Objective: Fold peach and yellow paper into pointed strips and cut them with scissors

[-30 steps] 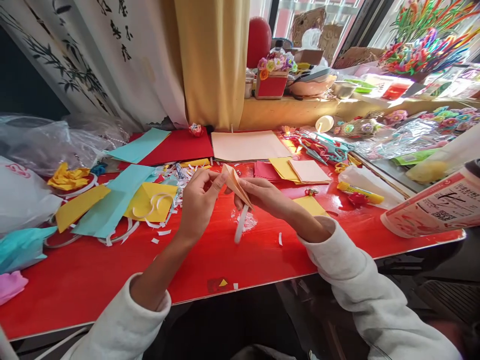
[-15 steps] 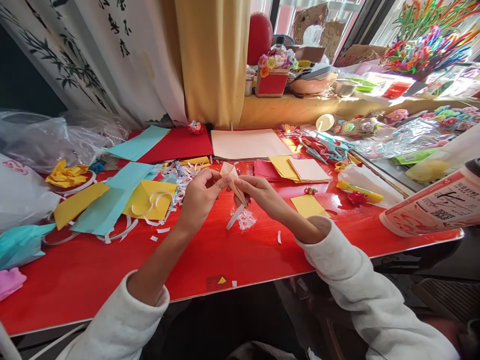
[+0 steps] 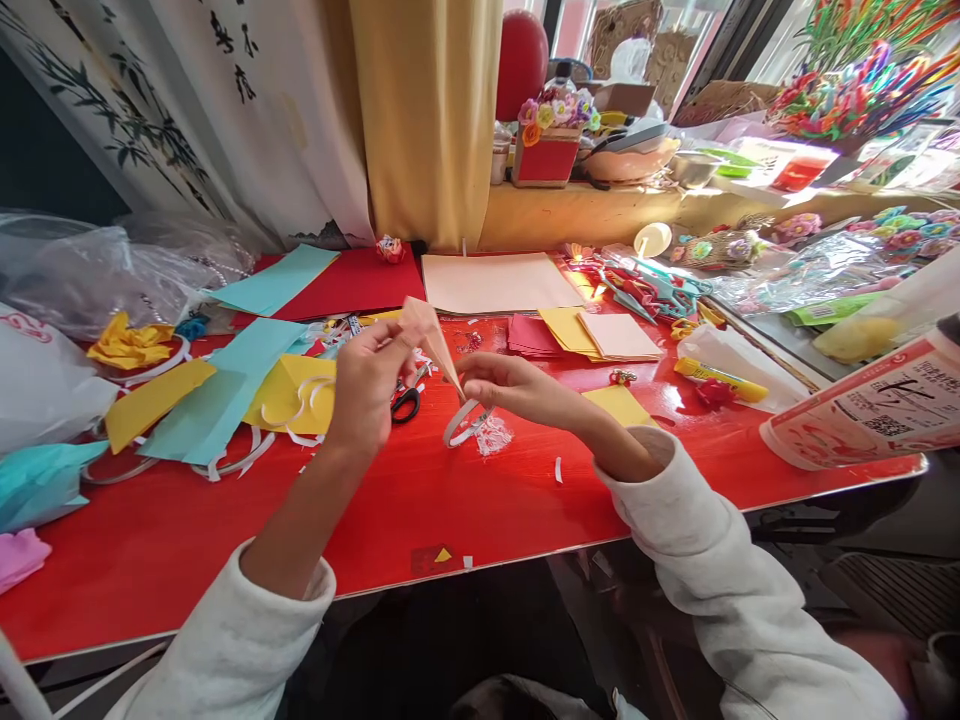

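My left hand is closed on the upper part of a folded pale pink paper, pinched between thumb and fingers. The paper slants down to a narrow point. At that lower end my right hand has its fingers bent and closed around the tip. A narrow white strip hangs curled into a loop below the right fingers; where it is attached is hidden. Underneath lies a small heap of white shreds. Scissors with a black handle rest just beside my left hand.
Blue paper and yellow paper with white curls lie left. Large pink sheets and small square stacks are at the back. A yellow glue tube and large printed cup stand right.
My hands have moved apart: the left slightly left, the right a little lower. The paper has turned to show a longer side. The hanging strip now curls, and the scissors' handle has come into view.
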Available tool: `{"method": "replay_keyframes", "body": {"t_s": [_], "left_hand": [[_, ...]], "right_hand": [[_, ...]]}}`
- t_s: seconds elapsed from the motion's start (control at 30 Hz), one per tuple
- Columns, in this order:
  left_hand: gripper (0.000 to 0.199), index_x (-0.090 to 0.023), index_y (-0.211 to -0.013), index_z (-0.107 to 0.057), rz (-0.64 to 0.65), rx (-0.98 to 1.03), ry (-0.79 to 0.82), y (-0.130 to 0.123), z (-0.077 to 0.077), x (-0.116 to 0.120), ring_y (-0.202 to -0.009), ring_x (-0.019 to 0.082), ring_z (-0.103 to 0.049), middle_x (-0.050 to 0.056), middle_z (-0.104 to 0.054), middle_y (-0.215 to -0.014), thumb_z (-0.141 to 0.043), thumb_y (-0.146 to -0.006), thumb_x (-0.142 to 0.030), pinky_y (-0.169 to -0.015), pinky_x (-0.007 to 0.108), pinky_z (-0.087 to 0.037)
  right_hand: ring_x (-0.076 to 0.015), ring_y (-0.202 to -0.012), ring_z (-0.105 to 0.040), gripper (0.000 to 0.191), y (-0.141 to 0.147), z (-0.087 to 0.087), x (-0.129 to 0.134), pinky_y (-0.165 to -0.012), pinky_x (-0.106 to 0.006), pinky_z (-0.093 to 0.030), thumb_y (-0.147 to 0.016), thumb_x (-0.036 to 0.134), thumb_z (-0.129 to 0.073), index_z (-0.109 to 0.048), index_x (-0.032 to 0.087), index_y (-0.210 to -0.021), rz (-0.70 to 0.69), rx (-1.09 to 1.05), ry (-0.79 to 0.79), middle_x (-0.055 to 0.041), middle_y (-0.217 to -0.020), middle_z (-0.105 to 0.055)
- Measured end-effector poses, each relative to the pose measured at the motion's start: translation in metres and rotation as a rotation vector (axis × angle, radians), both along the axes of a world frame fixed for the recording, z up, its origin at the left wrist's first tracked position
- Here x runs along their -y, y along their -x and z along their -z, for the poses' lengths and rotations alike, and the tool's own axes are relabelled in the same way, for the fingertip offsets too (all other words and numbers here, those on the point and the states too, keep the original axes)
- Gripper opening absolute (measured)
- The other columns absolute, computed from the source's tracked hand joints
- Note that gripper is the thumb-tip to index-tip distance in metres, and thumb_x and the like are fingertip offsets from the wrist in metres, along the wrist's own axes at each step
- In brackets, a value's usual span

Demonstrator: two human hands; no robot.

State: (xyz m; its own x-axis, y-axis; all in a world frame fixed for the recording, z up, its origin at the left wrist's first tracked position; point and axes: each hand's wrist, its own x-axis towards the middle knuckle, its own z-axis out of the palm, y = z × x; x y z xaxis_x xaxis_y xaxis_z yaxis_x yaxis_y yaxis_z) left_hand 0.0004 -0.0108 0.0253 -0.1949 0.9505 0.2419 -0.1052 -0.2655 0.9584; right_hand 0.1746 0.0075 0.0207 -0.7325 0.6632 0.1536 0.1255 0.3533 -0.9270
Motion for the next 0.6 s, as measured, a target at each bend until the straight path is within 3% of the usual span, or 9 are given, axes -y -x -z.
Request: {"method": "replay_keyframes", "body": {"t_s": [0.07,0.17,0.3,0.4,0.5,0.6], "left_hand": [[0.016,-0.016,-0.059,-0.052,-0.075,0.142,-0.057,0.008,-0.005,-0.003,-0.043,0.003,-0.035,-0.005,-0.039,-0.051,-0.064,-0.068,-0.023,-0.038,0.017,-0.027],[0.021,-0.016,-0.056,-0.049,-0.066,0.303,-0.050,0.017,-0.012,-0.006,-0.044,0.003,-0.035,-0.005,-0.038,-0.053,-0.065,-0.068,-0.023,-0.038,0.016,-0.026],[0.019,-0.017,-0.058,-0.050,0.042,0.307,0.036,0.019,-0.016,-0.006,-0.043,0.003,-0.036,-0.004,-0.044,-0.056,-0.064,-0.068,-0.024,-0.038,0.018,-0.028],[0.016,-0.016,-0.061,-0.053,0.109,0.255,0.043,0.016,-0.015,-0.003,-0.040,0.002,-0.037,-0.004,-0.048,-0.057,-0.062,-0.070,-0.026,-0.037,0.019,-0.029],[0.015,-0.014,-0.066,-0.057,0.171,0.266,0.045,0.015,-0.016,-0.001,-0.038,0.002,-0.038,-0.004,-0.047,-0.054,-0.061,-0.072,-0.027,-0.036,0.018,-0.029],[0.016,-0.012,-0.074,-0.061,0.230,0.235,0.089,0.015,-0.015,0.000,-0.036,0.002,-0.040,-0.003,-0.050,-0.054,-0.060,-0.073,-0.028,-0.034,0.017,-0.030]], "right_hand": [[-0.0068,-0.058,-0.044,0.033,-0.004,0.000,-0.002,-0.051,-0.021,-0.034,-0.076,0.044,-0.056,-0.058,0.016,-0.095,-0.038,0.090,-0.022,0.0018,-0.066,-0.052],[-0.0069,-0.056,-0.044,0.030,-0.007,0.000,-0.004,-0.051,-0.022,-0.033,-0.078,0.043,-0.053,-0.061,0.015,-0.083,0.006,0.081,-0.020,0.0010,-0.062,-0.052],[-0.0071,-0.060,-0.045,0.021,-0.006,0.003,-0.010,-0.056,-0.022,-0.036,-0.083,0.037,-0.049,-0.057,0.017,-0.083,0.184,-0.254,0.119,-0.0008,-0.070,-0.055],[-0.0075,-0.064,-0.045,0.011,-0.004,0.007,-0.016,-0.063,-0.023,-0.038,-0.083,0.027,-0.049,-0.056,0.020,-0.087,0.223,-0.511,0.261,0.0001,-0.074,-0.050],[-0.0078,-0.060,-0.039,0.016,-0.003,0.010,-0.019,-0.064,-0.024,-0.039,-0.082,0.019,-0.046,-0.057,0.020,-0.093,0.231,-0.640,0.371,0.0017,-0.068,-0.041],[-0.0088,-0.056,-0.031,0.021,-0.001,0.011,-0.019,-0.062,-0.025,-0.038,-0.083,0.021,-0.041,-0.058,0.020,-0.096,0.275,-0.693,0.416,0.0022,-0.064,-0.031]]}}
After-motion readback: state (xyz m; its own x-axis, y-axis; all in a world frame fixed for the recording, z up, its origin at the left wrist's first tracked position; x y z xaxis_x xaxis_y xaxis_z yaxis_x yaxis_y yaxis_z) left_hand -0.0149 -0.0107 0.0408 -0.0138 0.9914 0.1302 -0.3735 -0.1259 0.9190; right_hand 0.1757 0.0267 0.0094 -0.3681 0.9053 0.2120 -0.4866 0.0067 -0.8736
